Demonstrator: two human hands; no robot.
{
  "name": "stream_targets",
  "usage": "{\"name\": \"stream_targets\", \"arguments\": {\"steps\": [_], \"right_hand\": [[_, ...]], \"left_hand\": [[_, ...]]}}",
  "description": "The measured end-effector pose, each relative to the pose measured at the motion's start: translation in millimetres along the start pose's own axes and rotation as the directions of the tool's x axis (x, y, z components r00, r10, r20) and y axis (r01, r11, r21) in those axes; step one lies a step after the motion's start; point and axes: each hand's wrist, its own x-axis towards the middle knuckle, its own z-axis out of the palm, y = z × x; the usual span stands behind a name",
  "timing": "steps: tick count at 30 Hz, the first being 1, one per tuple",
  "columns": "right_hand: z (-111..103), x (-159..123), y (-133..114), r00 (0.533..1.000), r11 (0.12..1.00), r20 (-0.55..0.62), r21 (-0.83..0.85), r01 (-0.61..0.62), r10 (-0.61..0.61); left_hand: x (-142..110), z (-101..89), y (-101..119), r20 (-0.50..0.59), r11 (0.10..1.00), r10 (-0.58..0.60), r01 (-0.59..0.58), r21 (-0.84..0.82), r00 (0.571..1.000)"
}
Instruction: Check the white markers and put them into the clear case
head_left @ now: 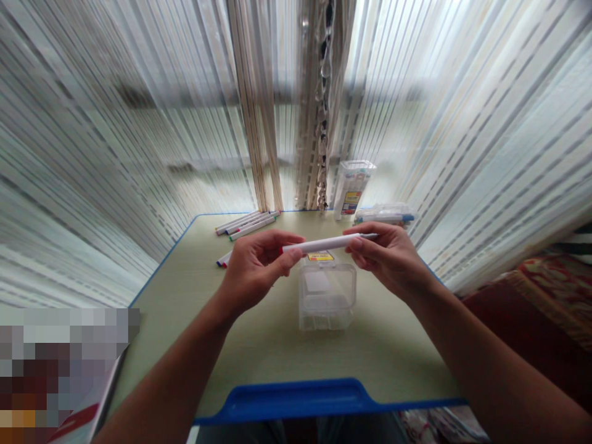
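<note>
A white marker pen point(326, 243) lies almost level between my two hands, above the table. My left hand point(261, 262) pinches its red end between thumb and fingers. At the other end, my right hand point(386, 250) has thumb and fingers closed around the barrel, where a thin greyish tip pokes out. Below the pen stands a clear plastic box point(327, 302) with its lid and a yellow label point(320, 256). Several white markers with coloured ends point(252, 225) lie at the back left. A few more point(224, 259) are partly hidden behind my left hand.
A tall clear plastic case point(354, 190) stands at the table's back edge, beside a clear packet with blue parts point(386, 214). String curtains point(185, 123) hang behind. The table has a blue front rim point(296, 398). A patterned red textile point(555, 296) lies at right.
</note>
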Motion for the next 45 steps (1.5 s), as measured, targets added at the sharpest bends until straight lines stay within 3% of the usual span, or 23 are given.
{"name": "stream_targets", "arguments": {"steps": [11,19,45], "right_hand": [[-1,2,2,1.0,0.999,0.007,0.029,0.016,-0.016],[0,2,2,1.0,0.999,-0.004,0.051,0.016,-0.015],[0,-2,3,0.998,1.0,0.057,0.0,0.016,-0.016]], "left_hand": [[0,-7.2,-12,0.099,0.975,0.05,-0.027,-0.221,0.994],[-1,-7.7,-14,0.135,0.965,0.061,-0.024,-0.262,0.989],[3,2.2,-5,-0.013,0.999,0.025,-0.025,-0.045,1.0]]}}
